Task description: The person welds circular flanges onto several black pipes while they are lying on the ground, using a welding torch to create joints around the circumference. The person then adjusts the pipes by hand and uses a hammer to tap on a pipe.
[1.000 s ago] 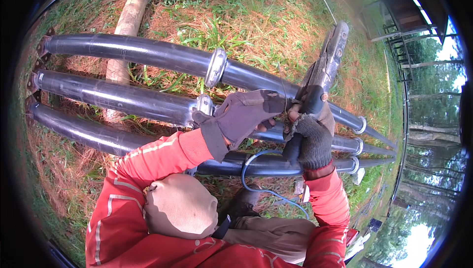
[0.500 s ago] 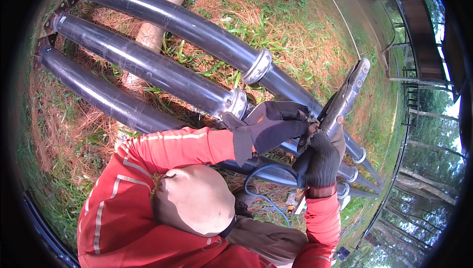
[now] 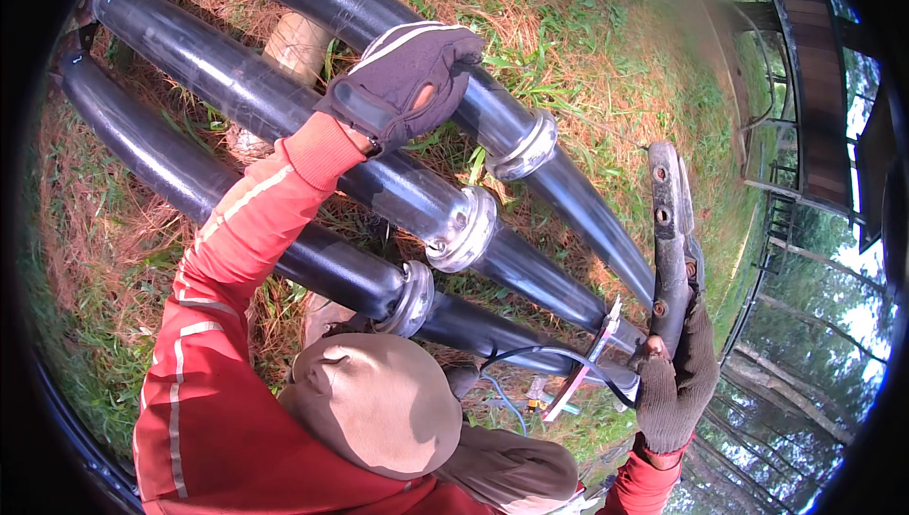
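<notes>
My gloved right hand (image 3: 677,384) is closed around a dark, worn welding electrode holder (image 3: 670,274) with copper-coloured rivets. The holder points up and away, at the right of the pipes, and a black cable (image 3: 559,350) loops beside that hand. My left hand (image 3: 407,89), in a dark glove, is raised above the pipes with its fingers curled; what they hold, if anything, is hidden. Below lie three long, glossy black pipes, the far pipe (image 3: 587,221), the middle pipe (image 3: 218,70) and the near pipe (image 3: 294,250), each with a pale metal collar (image 3: 464,231).
Under the pipes lies a log (image 3: 301,42) on grass and brown pine needles (image 3: 559,32). A flat red-and-white strip (image 3: 582,373) stands across the pipes near my right hand. My beige-clothed knee (image 3: 379,406) is close in front. A fence and trees (image 3: 805,326) stand at the right.
My left hand has left the holder and risen up and left, over the pipes. My right hand has moved lower right with the holder, now more upright.
</notes>
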Motion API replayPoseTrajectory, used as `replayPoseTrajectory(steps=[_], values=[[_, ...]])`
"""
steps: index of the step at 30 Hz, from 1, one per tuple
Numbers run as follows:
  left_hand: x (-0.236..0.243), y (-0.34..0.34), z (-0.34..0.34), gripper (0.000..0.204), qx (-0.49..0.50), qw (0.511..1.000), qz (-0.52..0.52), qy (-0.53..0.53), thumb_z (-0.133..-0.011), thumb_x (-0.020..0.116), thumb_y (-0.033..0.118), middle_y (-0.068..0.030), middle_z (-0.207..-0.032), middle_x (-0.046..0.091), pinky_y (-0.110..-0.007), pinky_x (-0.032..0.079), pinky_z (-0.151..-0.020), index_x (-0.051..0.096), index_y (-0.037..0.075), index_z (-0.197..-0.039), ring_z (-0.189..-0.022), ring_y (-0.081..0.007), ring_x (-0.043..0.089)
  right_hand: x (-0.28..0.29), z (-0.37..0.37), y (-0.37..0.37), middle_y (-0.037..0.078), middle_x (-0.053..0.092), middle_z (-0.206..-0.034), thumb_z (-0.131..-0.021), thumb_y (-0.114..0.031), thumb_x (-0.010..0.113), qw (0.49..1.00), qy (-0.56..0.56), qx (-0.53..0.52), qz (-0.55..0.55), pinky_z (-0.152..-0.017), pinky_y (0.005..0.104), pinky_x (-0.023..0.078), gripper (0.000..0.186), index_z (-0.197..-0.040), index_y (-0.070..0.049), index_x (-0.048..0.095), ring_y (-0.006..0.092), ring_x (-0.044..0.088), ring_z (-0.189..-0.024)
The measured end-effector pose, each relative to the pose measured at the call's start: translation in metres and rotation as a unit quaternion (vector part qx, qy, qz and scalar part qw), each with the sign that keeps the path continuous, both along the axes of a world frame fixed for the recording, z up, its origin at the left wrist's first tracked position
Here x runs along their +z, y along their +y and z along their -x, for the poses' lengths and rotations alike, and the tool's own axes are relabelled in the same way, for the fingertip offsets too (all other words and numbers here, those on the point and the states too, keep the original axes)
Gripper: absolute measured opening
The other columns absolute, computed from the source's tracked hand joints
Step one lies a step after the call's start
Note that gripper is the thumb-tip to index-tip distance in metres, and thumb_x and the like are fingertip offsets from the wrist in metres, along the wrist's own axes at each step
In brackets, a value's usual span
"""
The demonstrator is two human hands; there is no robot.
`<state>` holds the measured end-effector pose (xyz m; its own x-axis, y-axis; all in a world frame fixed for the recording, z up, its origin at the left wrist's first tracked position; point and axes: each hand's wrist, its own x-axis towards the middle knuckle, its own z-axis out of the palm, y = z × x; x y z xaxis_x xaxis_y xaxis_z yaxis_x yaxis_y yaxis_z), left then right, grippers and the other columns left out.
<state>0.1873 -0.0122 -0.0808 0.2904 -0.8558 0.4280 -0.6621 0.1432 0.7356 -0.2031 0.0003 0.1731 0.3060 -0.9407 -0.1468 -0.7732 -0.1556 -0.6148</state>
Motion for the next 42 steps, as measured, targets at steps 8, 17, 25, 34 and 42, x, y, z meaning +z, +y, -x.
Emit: replayPoseTrajectory(steps=[8,17,25,34,42], values=[[-0.023,-0.078,0.001,0.036,-0.090,0.974,-0.016,-0.205,-0.091,0.073,0.017,-0.0162,-0.119,0.072,-0.052,0.059,-0.092,0.070,0.009,-0.126,-0.112,-0.0409,0.073,0.014,-0.039,-0.028,0.029,0.077,-0.112,-0.089,-0.002,0.071,0.967,0.204,0.134,0.071,-0.085,0.0350,0.060,0.073,-0.159,0.013,0.057,0.0239,0.077,-0.091],[-0.041,-0.093,0.001,0.030,-0.120,0.986,0.054,-0.100,-0.091,0.071,0.013,-0.0165,-0.108,0.075,-0.053,0.060,-0.089,0.075,0.008,-0.120,-0.103,-0.0429,0.074,0.007,-0.050,-0.050,0.025,0.081,-0.119,-0.092,0.004,0.068,0.982,0.158,0.104,0.006,-0.091,0.0347,0.061,0.071,-0.162,0.009,0.057,0.0170,0.075,-0.101],[-0.047,-0.104,-0.004,0.033,-0.126,0.988,0.053,-0.071,-0.092,0.069,0.009,-0.0160,-0.106,0.077,-0.053,0.062,-0.090,0.077,0.008,-0.124,-0.100,-0.0438,0.075,0.008,-0.054,-0.065,0.006,0.076,-0.115,-0.103,-0.003,0.066,0.979,0.179,0.089,-0.045,-0.070,0.0269,0.053,0.070,-0.171,0.002,0.052,0.0082,0.060,-0.081],[-0.061,-0.109,-0.003,0.037,-0.101,0.991,0.057,-0.068,-0.089,0.066,0.007,-0.0151,-0.102,0.074,-0.052,0.062,-0.089,0.077,0.010,-0.124,-0.099,-0.0431,0.074,0.026,-0.065,-0.071,0.001,0.073,-0.105,-0.104,-0.009,0.069,0.988,0.109,0.007,-0.106,-0.064,0.0249,0.050,0.067,-0.169,-0.001,0.057,0.0061,0.060,-0.074],[-0.065,-0.110,-0.005,0.042,-0.107,0.992,0.010,-0.066,-0.093,0.067,0.008,-0.0131,-0.112,0.080,-0.049,0.063,-0.092,0.078,0.010,-0.133,-0.105,-0.0384,0.078,0.036,-0.069,-0.080,0.010,0.077,-0.109,-0.095,-0.007,0.067,0.985,0.145,0.010,-0.096,-0.061,0.0254,0.050,0.075,-0.168,0.003,0.056,0.0077,0.060,-0.073]])
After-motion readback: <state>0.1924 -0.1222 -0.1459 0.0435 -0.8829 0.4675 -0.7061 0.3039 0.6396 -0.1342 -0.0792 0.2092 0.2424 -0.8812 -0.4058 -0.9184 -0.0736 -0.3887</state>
